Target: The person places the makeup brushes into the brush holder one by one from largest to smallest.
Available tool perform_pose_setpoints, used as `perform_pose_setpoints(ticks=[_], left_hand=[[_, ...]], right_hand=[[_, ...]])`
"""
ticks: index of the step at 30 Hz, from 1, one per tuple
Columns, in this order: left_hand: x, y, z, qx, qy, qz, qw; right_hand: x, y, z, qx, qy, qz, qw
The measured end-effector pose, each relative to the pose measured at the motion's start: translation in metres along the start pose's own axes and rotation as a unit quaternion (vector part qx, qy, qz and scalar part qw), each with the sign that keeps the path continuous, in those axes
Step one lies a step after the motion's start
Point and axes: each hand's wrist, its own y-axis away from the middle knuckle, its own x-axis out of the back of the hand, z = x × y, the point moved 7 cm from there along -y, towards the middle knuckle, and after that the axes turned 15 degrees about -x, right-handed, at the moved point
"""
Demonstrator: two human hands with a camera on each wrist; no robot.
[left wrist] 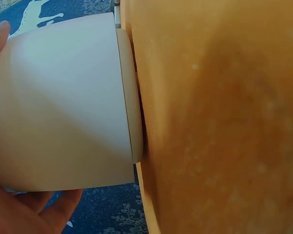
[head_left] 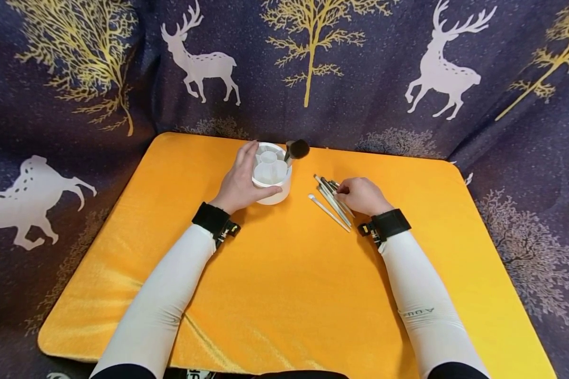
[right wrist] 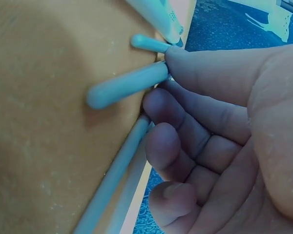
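Observation:
My left hand (head_left: 242,185) grips a round white brush holder (head_left: 274,198), thumb on the near side and fingers around the far left. Inside, the holder is split into several clear compartments. A makeup brush with a big dark fluffy head (head_left: 297,149) stands in its right side, leaning right. In the left wrist view, the holder's smooth wall (left wrist: 63,102) is close over the table. My right hand (head_left: 362,196) is at a small pile of slim makeup brushes (head_left: 331,196), its thumb and forefinger pinching a brush by its pale handle (right wrist: 129,85). The other fingers are curled loosely.
One pale brush (head_left: 329,212) lies slightly apart at the pile's left. Everything rests on a table with a yellow-orange cloth (head_left: 284,295). Behind it hangs a dark blue curtain (head_left: 360,89) with deer and trees, close against the table's back edge.

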Motion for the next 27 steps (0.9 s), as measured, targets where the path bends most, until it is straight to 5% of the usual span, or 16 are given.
perform_pose_setpoints(ticks=[17, 27], left_hand=[[0.0058, 0.0041, 0.0082, -0.024, -0.035, -0.009, 0.9991], [0.0089, 0.0049, 0.0087, -0.006, -0.039, -0.002, 0.9992]], right_hand=[[0.0011, -0.0005, -0.0013, 0.004, 0.005, 0.008, 0.9999], [0.0010, 0.0001, -0.0030, 0.007, 0.014, 0.013, 0.9998]])
